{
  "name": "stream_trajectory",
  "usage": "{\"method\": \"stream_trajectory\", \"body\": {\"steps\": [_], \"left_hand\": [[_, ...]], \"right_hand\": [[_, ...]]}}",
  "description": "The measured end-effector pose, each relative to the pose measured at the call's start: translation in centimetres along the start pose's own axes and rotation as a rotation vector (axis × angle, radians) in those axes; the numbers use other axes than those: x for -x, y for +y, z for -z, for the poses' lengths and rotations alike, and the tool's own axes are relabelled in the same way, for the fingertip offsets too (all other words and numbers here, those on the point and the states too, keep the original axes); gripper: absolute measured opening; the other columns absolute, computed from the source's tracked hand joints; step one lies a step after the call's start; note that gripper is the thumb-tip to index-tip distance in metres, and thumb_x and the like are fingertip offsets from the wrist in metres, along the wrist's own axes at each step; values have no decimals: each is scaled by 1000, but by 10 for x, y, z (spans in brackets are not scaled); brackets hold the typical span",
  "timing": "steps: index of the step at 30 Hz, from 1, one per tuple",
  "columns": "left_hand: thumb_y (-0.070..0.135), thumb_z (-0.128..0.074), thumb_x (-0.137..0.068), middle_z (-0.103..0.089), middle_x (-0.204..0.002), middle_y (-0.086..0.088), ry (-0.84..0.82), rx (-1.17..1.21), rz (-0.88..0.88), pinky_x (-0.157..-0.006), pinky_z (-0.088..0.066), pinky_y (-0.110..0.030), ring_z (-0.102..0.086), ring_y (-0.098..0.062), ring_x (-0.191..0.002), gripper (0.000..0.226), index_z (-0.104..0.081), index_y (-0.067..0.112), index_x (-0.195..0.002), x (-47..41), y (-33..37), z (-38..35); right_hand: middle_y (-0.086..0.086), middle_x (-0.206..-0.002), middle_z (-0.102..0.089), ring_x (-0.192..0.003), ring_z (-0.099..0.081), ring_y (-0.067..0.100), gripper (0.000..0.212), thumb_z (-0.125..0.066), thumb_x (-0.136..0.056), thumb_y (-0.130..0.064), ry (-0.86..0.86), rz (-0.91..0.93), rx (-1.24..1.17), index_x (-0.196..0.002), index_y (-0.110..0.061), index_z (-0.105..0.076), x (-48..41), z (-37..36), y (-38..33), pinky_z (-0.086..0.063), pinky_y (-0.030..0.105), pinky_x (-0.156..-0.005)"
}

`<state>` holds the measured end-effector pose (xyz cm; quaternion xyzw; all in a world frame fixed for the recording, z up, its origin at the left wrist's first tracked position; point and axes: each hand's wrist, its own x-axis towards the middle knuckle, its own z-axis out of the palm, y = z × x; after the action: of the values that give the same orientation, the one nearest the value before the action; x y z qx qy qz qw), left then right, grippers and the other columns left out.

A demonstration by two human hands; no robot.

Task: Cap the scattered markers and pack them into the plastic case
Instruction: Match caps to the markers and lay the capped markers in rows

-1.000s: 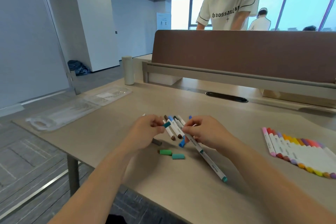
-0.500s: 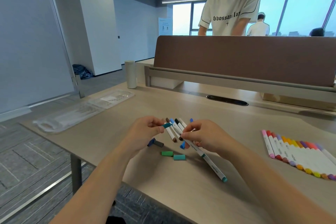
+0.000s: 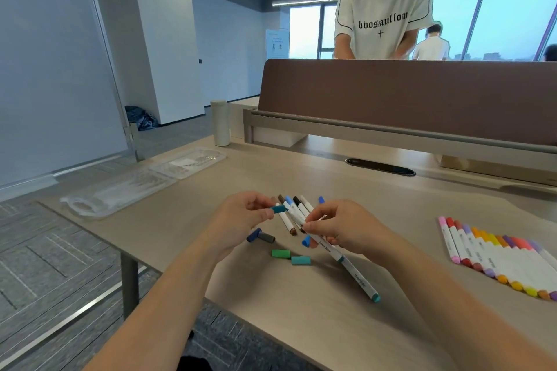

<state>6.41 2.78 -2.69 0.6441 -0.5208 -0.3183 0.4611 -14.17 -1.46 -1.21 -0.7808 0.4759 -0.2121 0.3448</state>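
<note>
My left hand [image 3: 241, 215] pinches a teal cap [image 3: 278, 209] between thumb and fingers. My right hand [image 3: 340, 227] grips a white marker [image 3: 349, 265] with a teal end cap; its near end points toward me and its far end aims at the cap. A few uncapped white markers [image 3: 294, 211] lie on the desk just behind my hands. Loose caps lie under my hands: dark blue [image 3: 253, 235], grey [image 3: 266, 237], green [image 3: 281, 253], teal [image 3: 300, 260] and blue [image 3: 306, 241]. The clear plastic case [image 3: 144, 184] lies open at the desk's far left.
A row of capped coloured markers [image 3: 494, 262] lies at the right of the desk [image 3: 301, 319]. A white cylinder [image 3: 220, 123] stands near the brown partition [image 3: 407, 90]. A person in a white shirt [image 3: 382, 18] stands behind it. The desk's left edge drops to the floor.
The view has tilted down and my hands sit a little lower. The teal cap has moved slightly away from the marker's tip. The dark blue and grey caps below my left hand are now visible.
</note>
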Motion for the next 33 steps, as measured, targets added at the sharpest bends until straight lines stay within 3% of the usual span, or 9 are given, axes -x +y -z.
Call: {"method": "stream_trajectory", "body": {"steps": [4, 8, 12, 18, 22, 27, 33], "left_hand": [[9, -67, -89, -69, -86, -5, 29, 16, 32, -71, -47, -31, -54, -16, -72, 6, -70, 15, -91, -1, -1, -2], [2, -61, -89, -63, -64, -5, 65, 196, 125, -58, -40, -30, -45, -16, -59, 9, -66, -1, -95, -1, 2, -8], [0, -53, -93, -65, -71, -6, 12, 393, 185, -52, -34, -25, -43, -11, -56, 26, -70, 13, -109, 1, 3, -9], [1, -48, -95, -61, -70, -4, 59, 386, 231, -52, -35, -24, -43, -10, -57, 31, -75, 15, -102, 1, 2, -16], [9, -59, -95, -72, -69, -5, 117, 438, 216, -52, -36, -26, -49, -13, -52, 7, -63, 11, -101, -3, 0, -20], [20, -67, -92, -75, -71, -2, 191, 419, 193, -59, -46, -29, -64, -17, -62, 14, -60, 11, -101, -7, 1, -21], [22, -66, -93, -75, -77, -4, 193, 338, 149, -58, -47, -29, -63, -14, -60, 11, -61, 13, -99, -3, 3, -20]], "right_hand": [[-11, -79, -72, -82, -63, 7, 8, -69, -91, -33, -2, 1, 3, -92, -26, -73, 0, -1, 0, -56, 35, -88], [-10, -79, -73, -82, -65, 7, 8, -68, -92, -31, -7, 5, -14, -92, -26, -73, 1, -1, 1, -56, 34, -87], [-10, -78, -75, -81, -66, 7, 9, -66, -94, -31, -19, 32, -20, -92, -26, -73, 2, -2, -2, -55, 31, -84], [-10, -77, -76, -89, -68, 15, 11, -63, -95, -32, -30, 33, -34, -94, -26, -73, 3, -2, -1, -56, 36, -86], [-9, -82, -76, -85, -68, 8, 10, -66, -93, -32, -44, 34, -47, -95, -26, -74, 1, -3, 1, -55, 25, -76], [-9, -91, -73, -89, -66, 10, 10, -69, -90, -34, -61, 25, -33, -94, -26, -74, -2, -6, 2, -53, 21, -71], [-11, -94, -69, -88, -65, 11, 10, -69, -90, -35, -54, 8, -10, -95, -28, -75, -1, -8, 0, -51, 20, -68]]}}
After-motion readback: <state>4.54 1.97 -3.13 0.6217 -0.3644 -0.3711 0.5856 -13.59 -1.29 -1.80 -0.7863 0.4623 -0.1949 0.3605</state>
